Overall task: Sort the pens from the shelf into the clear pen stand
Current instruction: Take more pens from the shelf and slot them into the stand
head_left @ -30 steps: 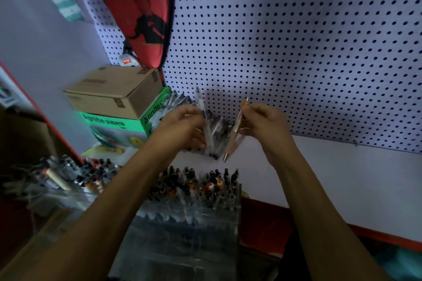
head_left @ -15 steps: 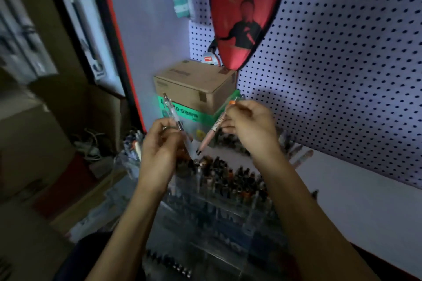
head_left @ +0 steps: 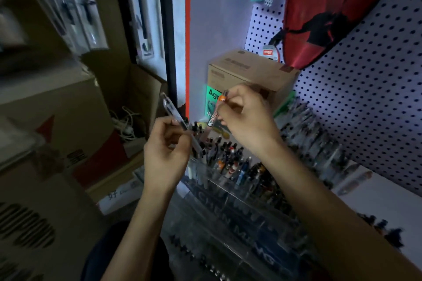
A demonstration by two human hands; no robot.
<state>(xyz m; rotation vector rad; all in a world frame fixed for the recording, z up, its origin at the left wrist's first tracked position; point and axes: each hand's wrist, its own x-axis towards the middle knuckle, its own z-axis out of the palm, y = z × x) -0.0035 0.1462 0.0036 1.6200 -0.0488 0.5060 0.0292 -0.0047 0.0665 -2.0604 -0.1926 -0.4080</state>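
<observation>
My left hand [head_left: 165,146] grips a clear pen [head_left: 174,113], its tip pointing down into the left end of the clear pen stand [head_left: 230,198]. With my right hand [head_left: 247,118] I pinch an orange-capped patterned pen [head_left: 215,113] that slants down toward the same end of the stand. The tiered stand holds several pens upright in its slots. More loose pens [head_left: 319,143] lie in a row on the white shelf [head_left: 383,203] by the pegboard, to the right of my right hand.
A brown carton [head_left: 249,73] sits on a green box [head_left: 213,98] at the shelf's back left. A red racket cover [head_left: 338,7] hangs on the pegboard [head_left: 376,89]. Cardboard boxes [head_left: 52,121] and cables fill the space to the left.
My view has swung left and closer. Both hands have carried their pens from the shelf pile over to the left end of the stand and lowered them toward its slots.
</observation>
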